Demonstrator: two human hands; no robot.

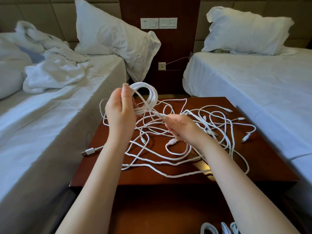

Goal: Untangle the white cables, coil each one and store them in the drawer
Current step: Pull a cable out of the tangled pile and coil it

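Two bare hands coil a white cable above a dark wood surface [270,168] set btwn two beds.

Left hand [120,114] is raised, its grip closed on a coil [148,93] of several white loops, thumb up against the coil's left side. One strand runs from the coil down-right to the right hand [183,128], whose grip pinches it at the fingertips, approx. centre of view. Under both hands, a tangle of loose white cables [177,149] sprawls over the surface, w/ a USB plug [87,151] hanging past its left edge. At bottom right, finished white coils [219,228] sit lower down, partly cut off by the frame; can't tell what holds them.
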